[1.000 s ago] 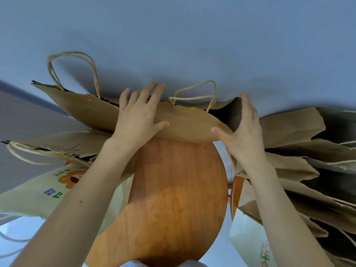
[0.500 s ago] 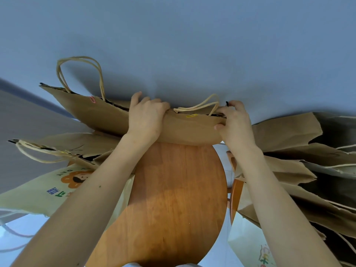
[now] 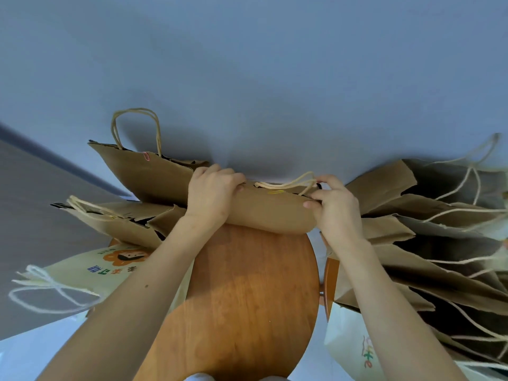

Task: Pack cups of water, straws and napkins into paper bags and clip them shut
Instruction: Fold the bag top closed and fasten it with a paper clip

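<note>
**Clipped, and gripped at both ends**

Nearest lies a round wooden table (image 3: 247,298). To its left, a cream bag (image 3: 82,273) bears a lion print and blue characters that cannot be read. To its right, a white bag (image 3: 354,339) shows letters ending "ke". At the table's far edge, the left hand (image 3: 211,193) and right hand (image 3: 336,207) curl their fingers round the top of a brown paper bag (image 3: 269,213). A yellow clip (image 3: 275,192) holds it closed, and its contents are hidden. Behind it, a second brown bag (image 3: 145,177) carries a pink clip (image 3: 146,156).

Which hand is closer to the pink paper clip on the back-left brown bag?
Left. The left hand grips the front brown paper bag just right of and below the pink paper clip; the right hand grips that bag's far right end.
</note>
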A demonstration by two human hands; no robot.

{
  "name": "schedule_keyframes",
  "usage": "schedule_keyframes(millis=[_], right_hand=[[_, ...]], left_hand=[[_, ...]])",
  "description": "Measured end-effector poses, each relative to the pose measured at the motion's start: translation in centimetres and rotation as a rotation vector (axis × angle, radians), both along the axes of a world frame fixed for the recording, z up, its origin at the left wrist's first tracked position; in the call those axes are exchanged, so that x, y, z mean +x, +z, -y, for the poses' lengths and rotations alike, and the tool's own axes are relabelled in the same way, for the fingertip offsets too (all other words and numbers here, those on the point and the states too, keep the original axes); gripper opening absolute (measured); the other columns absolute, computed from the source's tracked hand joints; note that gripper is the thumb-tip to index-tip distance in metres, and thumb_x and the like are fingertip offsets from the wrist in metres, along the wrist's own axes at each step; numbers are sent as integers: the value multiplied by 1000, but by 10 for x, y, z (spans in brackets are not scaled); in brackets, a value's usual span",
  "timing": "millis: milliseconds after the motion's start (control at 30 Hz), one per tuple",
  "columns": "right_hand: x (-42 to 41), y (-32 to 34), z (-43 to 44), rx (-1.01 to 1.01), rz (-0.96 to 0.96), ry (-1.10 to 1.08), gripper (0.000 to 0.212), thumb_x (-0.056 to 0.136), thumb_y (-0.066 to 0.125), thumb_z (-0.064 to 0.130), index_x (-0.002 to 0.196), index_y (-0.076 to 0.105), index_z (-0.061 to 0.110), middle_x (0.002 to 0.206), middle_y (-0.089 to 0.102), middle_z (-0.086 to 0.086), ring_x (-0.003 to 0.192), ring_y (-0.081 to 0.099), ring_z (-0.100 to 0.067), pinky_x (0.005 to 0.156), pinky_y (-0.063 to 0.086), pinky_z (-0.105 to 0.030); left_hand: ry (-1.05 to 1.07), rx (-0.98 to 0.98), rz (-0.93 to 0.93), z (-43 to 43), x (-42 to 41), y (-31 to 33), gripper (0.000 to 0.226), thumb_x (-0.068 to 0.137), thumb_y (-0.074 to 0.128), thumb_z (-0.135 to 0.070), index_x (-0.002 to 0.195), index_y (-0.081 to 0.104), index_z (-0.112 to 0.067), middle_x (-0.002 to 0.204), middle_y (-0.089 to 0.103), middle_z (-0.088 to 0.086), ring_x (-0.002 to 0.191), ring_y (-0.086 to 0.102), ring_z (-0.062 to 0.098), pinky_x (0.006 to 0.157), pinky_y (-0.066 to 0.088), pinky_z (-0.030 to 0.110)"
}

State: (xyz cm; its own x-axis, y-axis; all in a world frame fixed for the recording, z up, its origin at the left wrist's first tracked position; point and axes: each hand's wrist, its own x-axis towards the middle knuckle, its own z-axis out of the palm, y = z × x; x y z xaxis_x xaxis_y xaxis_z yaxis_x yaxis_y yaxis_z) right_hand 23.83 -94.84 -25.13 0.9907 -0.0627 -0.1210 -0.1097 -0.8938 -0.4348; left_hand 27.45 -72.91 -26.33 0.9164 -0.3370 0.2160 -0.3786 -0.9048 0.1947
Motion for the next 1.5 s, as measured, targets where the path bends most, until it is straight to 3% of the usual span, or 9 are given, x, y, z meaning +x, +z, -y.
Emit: schedule_keyframes(millis=[200,367,533,600,667,767,967,1100,1500], right_hand=[[-56,17,5,-11,-3,74,18,89,59,17,99,73,10,129,55,9,110,55,-12,75,25,-9],[-108,17,3,18,51,110,18,88,61,18,98,73,10,123,59,7,97,56,-11,74,27,-8],[-157,-3,3,10,106,140,19,82,68,27,97,74,16,110,62,6,86,34,6,67,28,0],[-179,-7,1,14,95,132,20,80,70,27,96,74,14,109,62,5,94,43,3,72,26,1],[-205,-5,-6,13,123,176,14,75,76,18,83,75,7,99,68,0,106,54,-11,84,33,-11],[-249,3,-18,-10,243,240,12,56,84,4,62,73,4,73,71,-3,92,65,-27,80,45,-29],[-331,10,-49,-39,298,183,13,56,83,-2,62,72,0,73,68,-8,69,65,-25,65,40,-15],[-362,11,-77,-40,318,210,12,58,82,0,62,71,-1,72,67,-7,68,63,-25,61,42,-18],[-351,6,-150,91,390,511,15,59,85,8,59,71,6,65,64,0,64,60,-21,49,48,-23]], left_hand=[[-13,-56,44,-5,-60,18,18,74,55,-15,70,73,-18,58,64,0,54,55,26,53,44,30],[29,-69,28,-12,-122,21,14,69,71,-5,73,73,-18,59,64,0,54,56,25,50,45,31],[59,-78,61,-21,-188,23,11,71,65,-10,71,73,-17,57,63,-2,53,56,23,49,37,25],[65,-97,45,-24,-210,24,12,71,62,-12,69,73,-17,57,63,-3,53,56,22,45,35,23],[52,-114,26,-28,-230,22,11,70,65,-9,69,73,-17,57,62,-3,53,57,22,42,37,23],[20,-146,-1,-38,-259,18,16,66,77,-1,70,73,-16,59,63,-2,53,58,22,40,43,26],[-75,-207,18,-72,-323,12,8,66,70,-9,70,72,-16,54,58,-2,49,55,23,42,43,26],[-46,-203,2,-102,-363,10,9,67,63,-14,69,71,-18,57,60,-2,51,56,24,47,34,22],[220,-134,81,-179,-407,26,16,76,58,-16,74,73,-22,66,66,-6,60,61,20,43,44,24]])
